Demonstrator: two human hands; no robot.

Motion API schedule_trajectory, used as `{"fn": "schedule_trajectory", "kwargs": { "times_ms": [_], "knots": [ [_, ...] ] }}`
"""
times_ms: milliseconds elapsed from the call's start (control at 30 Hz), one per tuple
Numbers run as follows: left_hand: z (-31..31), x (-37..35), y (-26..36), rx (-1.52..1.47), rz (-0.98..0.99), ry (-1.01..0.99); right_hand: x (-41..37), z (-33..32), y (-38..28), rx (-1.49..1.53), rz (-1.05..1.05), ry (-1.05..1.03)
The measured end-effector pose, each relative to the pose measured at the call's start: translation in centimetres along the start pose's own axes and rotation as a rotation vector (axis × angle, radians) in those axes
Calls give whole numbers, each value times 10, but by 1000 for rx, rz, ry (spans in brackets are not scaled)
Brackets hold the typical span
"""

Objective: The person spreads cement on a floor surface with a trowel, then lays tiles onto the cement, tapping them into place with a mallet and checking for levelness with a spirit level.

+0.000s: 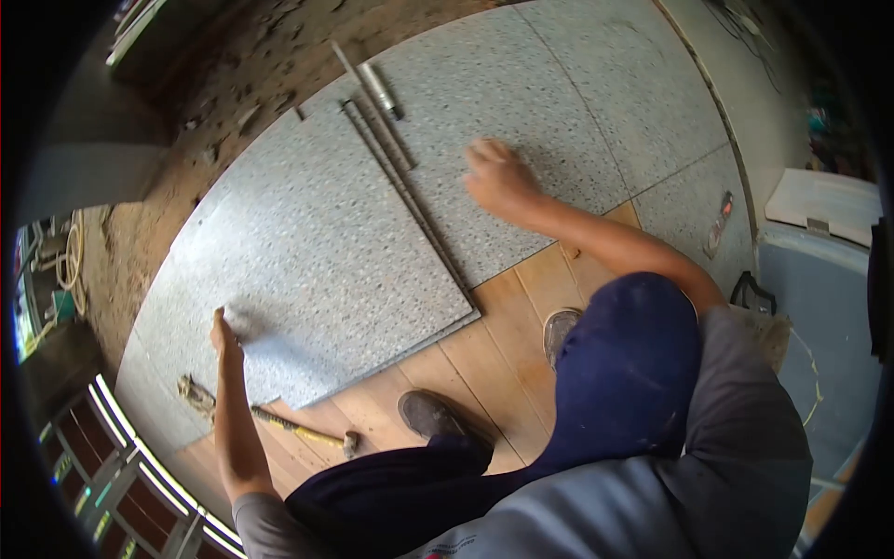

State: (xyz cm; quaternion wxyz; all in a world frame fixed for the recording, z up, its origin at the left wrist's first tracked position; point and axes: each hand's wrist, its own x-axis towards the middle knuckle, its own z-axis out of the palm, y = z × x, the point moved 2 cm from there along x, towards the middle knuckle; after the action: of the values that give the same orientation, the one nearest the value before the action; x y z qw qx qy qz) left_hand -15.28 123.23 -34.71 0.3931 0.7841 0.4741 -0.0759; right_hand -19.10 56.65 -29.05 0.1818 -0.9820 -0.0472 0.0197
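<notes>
A large grey speckled tile (326,252) lies slightly raised over neighbouring tiles, and its near edge overhangs the wood-look floor. My left hand (224,334) is closed at the tile's left edge, thumb uppermost, the other fingers mostly hidden. My right hand (500,182), somewhat blurred, hovers over or touches the speckled tile surface (494,84) further right. Its fingers are curled, and whatever they may hold is hidden. Between the hands, a long thin metal bar (410,196) runs along the raised tile's right edge. A silvery tube (380,91) lies beyond it.
A yellow-handled hammer (317,433) lies by my left forearm, near a dirty, lumpy object (196,396). Rough soil (233,112) borders the tiles at the far left. A small slim tool (720,224) rests at right, near a bluish-grey box (810,298). My shoes stand on wood-look flooring (498,349).
</notes>
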Motion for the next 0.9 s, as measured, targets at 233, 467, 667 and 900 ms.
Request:
{"fn": "schedule_trajectory", "kwargs": {
  "times_ms": [233,467,667,900],
  "knots": [
    [-43,-101,7,670,799,83,-86,-59,44,-130,130,-264],
    [-260,-265,-215,1007,713,-702,-220,-274,46,8,612,-605],
    [-434,-553,-116,454,-664,-645,-420,-457,-16,7,836,-780],
    [-504,-604,-58,171,-552,-736,-610,-479,-96,19,617,-863]
  ]
}}
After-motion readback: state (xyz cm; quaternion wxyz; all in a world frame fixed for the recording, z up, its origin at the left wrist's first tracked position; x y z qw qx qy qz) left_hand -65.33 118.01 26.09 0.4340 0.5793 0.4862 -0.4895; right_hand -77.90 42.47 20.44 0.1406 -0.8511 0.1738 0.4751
